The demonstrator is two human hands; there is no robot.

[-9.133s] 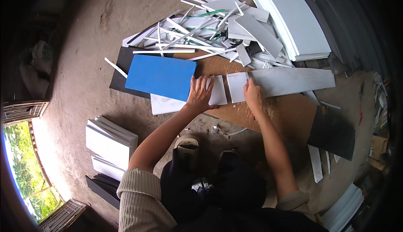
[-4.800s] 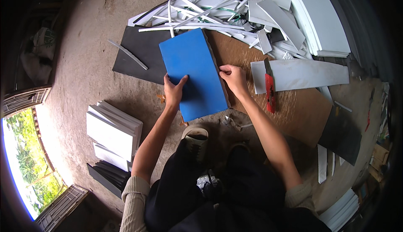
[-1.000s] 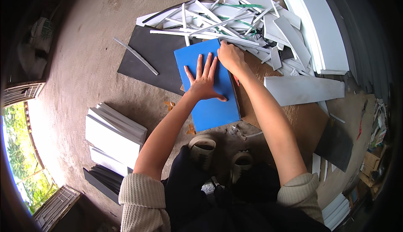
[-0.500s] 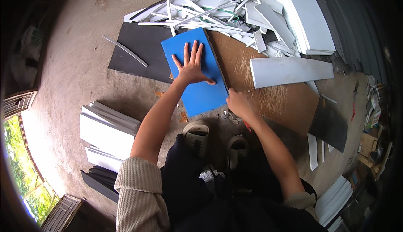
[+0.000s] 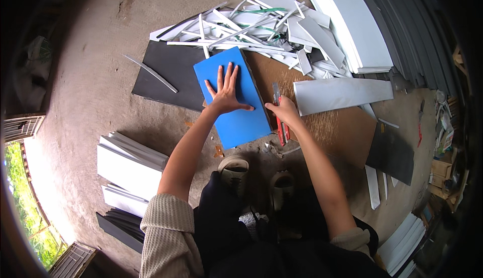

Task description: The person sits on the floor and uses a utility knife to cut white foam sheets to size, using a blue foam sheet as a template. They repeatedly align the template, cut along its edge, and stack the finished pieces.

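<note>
A stiff blue sheet (image 5: 246,127) lies in front of my feet, partly over a brown board (image 5: 342,129) and a black sheet (image 5: 173,71). My left hand (image 5: 225,92) presses flat on it with the fingers spread. Just off the sheet's right edge, my right hand (image 5: 286,112) is closed around a red utility knife (image 5: 282,127). The knife's metal end points away from me, above the scratched surface of the brown board.
A heap of white offcut strips (image 5: 261,26) lies beyond the sheets. One curved white piece (image 5: 347,95) rests on the brown board. White panels (image 5: 128,167) are stacked at the left, above black ones (image 5: 121,230). Long white panels (image 5: 352,21) stand at the far right.
My right hand has moved slightly off the blue sheet's edge and turned, bringing the knife into view. My left hand stays spread on the sheet. The whole view has shifted a little.
</note>
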